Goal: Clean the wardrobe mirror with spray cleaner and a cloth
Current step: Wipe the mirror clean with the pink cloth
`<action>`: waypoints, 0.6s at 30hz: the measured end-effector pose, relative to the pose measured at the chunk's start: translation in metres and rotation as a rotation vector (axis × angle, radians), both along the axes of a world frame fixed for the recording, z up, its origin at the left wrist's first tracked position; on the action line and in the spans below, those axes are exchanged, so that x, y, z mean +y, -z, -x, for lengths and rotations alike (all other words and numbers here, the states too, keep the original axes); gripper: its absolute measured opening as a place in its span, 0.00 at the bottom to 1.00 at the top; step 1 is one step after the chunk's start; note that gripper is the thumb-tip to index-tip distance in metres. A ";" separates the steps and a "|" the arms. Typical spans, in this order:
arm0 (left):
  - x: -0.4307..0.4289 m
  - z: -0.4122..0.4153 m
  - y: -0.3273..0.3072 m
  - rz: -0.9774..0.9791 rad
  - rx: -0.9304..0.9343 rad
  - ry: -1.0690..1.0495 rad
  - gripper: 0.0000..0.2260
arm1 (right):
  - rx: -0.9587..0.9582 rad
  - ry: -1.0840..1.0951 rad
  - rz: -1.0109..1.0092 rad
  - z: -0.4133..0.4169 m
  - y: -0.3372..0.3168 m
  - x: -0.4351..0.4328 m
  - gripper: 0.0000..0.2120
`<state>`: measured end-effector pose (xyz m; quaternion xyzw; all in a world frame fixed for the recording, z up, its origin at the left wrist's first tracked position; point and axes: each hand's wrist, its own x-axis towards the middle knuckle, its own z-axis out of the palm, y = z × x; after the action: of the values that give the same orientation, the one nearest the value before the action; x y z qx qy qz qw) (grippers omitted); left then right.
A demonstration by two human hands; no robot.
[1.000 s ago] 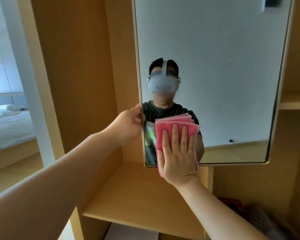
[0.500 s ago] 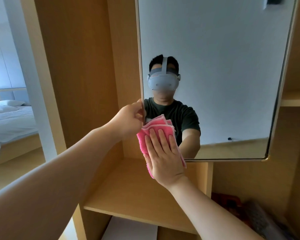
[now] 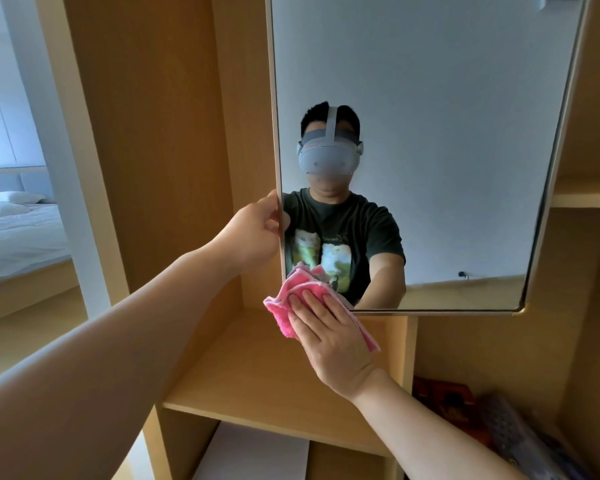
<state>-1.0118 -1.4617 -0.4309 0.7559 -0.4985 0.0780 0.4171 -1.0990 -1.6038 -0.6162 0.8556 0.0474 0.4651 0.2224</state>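
Note:
The wardrobe mirror [image 3: 430, 98] hangs in a thin frame in front of wooden shelving and reflects a person wearing a headset. My left hand [image 3: 253, 233] grips the mirror's left edge at mid height. A folded pink cloth [image 3: 284, 299] covers the mirror's bottom left corner, and my right hand [image 3: 329, 337] lies flat on it with the fingers spread, pressing it against the glass. Part of the cloth hangs below the frame. No spray cleaner is in view.
A wooden shelf [image 3: 257, 375] runs below the mirror, with a white box [image 3: 253, 452] under it. Dark items [image 3: 499, 427] lie low on the right. A side shelf [image 3: 586, 195] juts out at the right. A bed [image 3: 18, 230] shows through the opening at left.
My right hand slid the pink cloth left and down across the lower glass to the bottom left corner. My left hand kept its hold on the mirror's edge.

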 end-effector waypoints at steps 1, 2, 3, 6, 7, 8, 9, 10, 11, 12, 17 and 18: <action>0.001 0.001 0.000 -0.001 -0.014 0.003 0.18 | 0.014 -0.022 0.008 0.003 -0.001 0.001 0.20; 0.002 0.001 0.000 0.001 -0.024 0.007 0.19 | 0.024 -0.042 0.015 0.007 -0.002 0.001 0.18; 0.002 0.001 0.000 0.005 -0.026 0.012 0.19 | 0.027 -0.065 0.017 0.011 -0.003 0.003 0.17; 0.004 0.002 0.000 0.016 -0.014 0.034 0.21 | -0.012 -0.176 -0.026 0.022 -0.013 0.008 0.12; 0.004 0.002 0.000 0.012 -0.018 0.037 0.21 | -0.027 -0.221 -0.047 0.024 -0.020 0.011 0.10; 0.005 0.002 -0.001 0.007 -0.029 0.032 0.22 | -0.038 -0.265 -0.073 0.026 -0.028 0.014 0.09; 0.006 0.002 -0.002 0.011 -0.043 0.023 0.22 | -0.053 -0.311 -0.109 0.027 -0.039 0.017 0.08; 0.009 0.002 -0.004 0.035 -0.048 0.015 0.23 | -0.073 -0.355 -0.150 0.027 -0.052 0.019 0.08; 0.012 0.003 -0.009 0.076 -0.040 0.007 0.25 | -0.099 -0.386 -0.186 0.027 -0.066 0.022 0.08; 0.016 0.003 -0.014 0.127 -0.032 -0.002 0.27 | -0.130 -0.400 -0.212 0.026 -0.082 0.025 0.09; 0.035 0.010 -0.071 0.272 -0.100 0.017 0.24 | -0.221 -0.376 -0.317 0.020 -0.171 0.037 0.13; 0.037 0.011 -0.089 0.255 -0.106 0.029 0.23 | -0.210 -0.366 -0.342 0.018 -0.191 0.039 0.14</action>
<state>-1.0229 -1.4248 -0.3419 0.6841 -0.5170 0.1746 0.4839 -1.1171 -1.5649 -0.4249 0.8051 0.0987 0.5848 -0.0091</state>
